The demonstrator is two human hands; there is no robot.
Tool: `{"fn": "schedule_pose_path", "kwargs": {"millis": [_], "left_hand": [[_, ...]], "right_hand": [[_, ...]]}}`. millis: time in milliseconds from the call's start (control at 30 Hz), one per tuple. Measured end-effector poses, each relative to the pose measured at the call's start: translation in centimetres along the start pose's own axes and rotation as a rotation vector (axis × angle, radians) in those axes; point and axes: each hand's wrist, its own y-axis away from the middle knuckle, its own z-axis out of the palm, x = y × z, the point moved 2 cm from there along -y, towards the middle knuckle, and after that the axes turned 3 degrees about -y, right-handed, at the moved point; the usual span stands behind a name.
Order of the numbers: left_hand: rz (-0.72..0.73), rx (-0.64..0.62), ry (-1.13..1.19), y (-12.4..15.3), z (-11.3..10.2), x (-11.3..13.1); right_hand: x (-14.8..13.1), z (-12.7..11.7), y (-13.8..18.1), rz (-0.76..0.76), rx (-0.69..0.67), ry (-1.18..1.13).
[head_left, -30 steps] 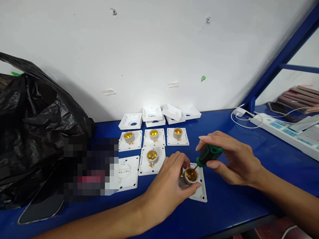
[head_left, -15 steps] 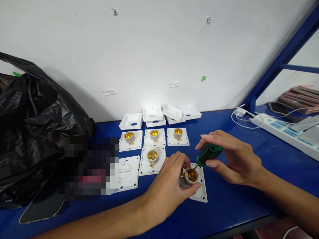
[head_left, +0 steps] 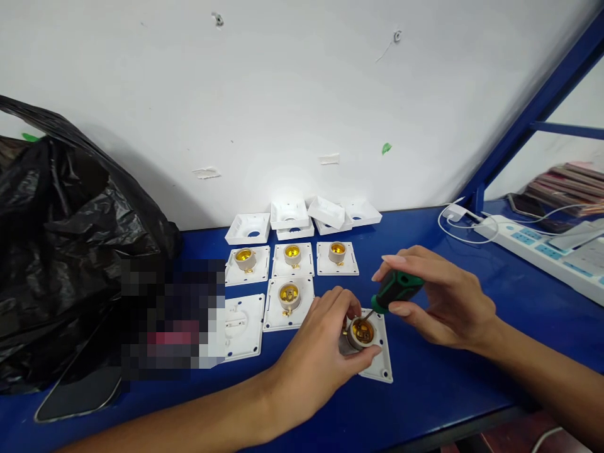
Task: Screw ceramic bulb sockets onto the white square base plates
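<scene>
My left hand (head_left: 319, 352) grips a beige lamp socket (head_left: 361, 333) with a brass inside, seated on a white square plate (head_left: 379, 365) near the table's front. My right hand (head_left: 448, 305) pinches a short screwdriver with a green and black handle (head_left: 394, 289); its tip points down into the socket. Behind lie several more white plates with brass sockets (head_left: 289, 296), one plate without a socket (head_left: 241, 326), and empty white back boxes (head_left: 288, 216) by the wall.
A black plastic bag (head_left: 61, 233) fills the left of the blue table (head_left: 425, 390). A phone (head_left: 75, 393) lies at the front left, next to a blurred patch. At the right are a white power strip (head_left: 542, 251), white cables and a blue frame post.
Almost nothing has moved. My right hand has turned the screwdriver slightly while its tip stays in the socket; my left hand keeps its hold.
</scene>
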Motion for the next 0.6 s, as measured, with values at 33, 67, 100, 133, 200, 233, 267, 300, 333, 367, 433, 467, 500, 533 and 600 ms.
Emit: {"fn": "schedule_pose_path", "kwargs": {"millis": [33, 67, 100, 133, 200, 233, 267, 300, 333, 367, 433, 467, 500, 533, 600], "left_hand": [[0.002, 0.001, 0.002, 0.00, 0.00, 0.00], [0.005, 0.003, 0.003, 0.00, -0.01, 0.00], [0.008, 0.003, 0.005, -0.01, 0.00, 0.00], [0.009, 0.003, 0.006, -0.02, 0.02, -0.02], [0.010, 0.003, 0.008, -0.05, 0.06, -0.06], [0.011, 0.002, 0.008, -0.07, 0.08, -0.07], [0.012, 0.003, 0.006, -0.07, 0.09, -0.08], [0.012, 0.005, 0.004, -0.07, 0.09, -0.08], [0.014, 0.006, 0.002, -0.06, 0.08, -0.08], [0.014, 0.004, 0.003, -0.04, 0.07, -0.08], [0.014, 0.001, 0.009, 0.00, 0.06, -0.08], [0.016, 0.000, 0.012, 0.03, 0.06, -0.10], [0.018, -0.002, 0.014, 0.05, 0.08, -0.12], [0.020, -0.001, 0.013, 0.07, 0.09, -0.16], [0.026, 0.003, 0.007, 0.09, 0.13, -0.21]], "right_hand": [[-0.01, -0.02, 0.00, -0.001, 0.000, -0.001], [-0.04, -0.05, -0.01, -0.006, 0.006, 0.000], [-0.05, -0.08, -0.02, -0.010, 0.012, 0.001], [-0.06, -0.12, -0.01, -0.012, 0.015, 0.002], [-0.03, -0.17, 0.04, -0.012, 0.008, -0.001], [0.00, -0.18, 0.08, -0.004, -0.005, -0.006], [0.03, -0.19, 0.12, 0.003, -0.017, -0.011], [0.06, -0.19, 0.15, 0.013, -0.032, -0.018], [0.07, -0.18, 0.17, 0.023, -0.046, -0.027], [0.07, -0.17, 0.17, 0.033, -0.058, -0.039], [0.02, -0.14, 0.18, 0.049, -0.078, -0.061], [-0.01, -0.13, 0.19, 0.058, -0.087, -0.071], [-0.02, -0.12, 0.21, 0.072, -0.098, -0.082], [-0.03, -0.11, 0.24, 0.085, -0.105, -0.092], [0.01, -0.10, 0.31, 0.114, -0.120, -0.090]]}}
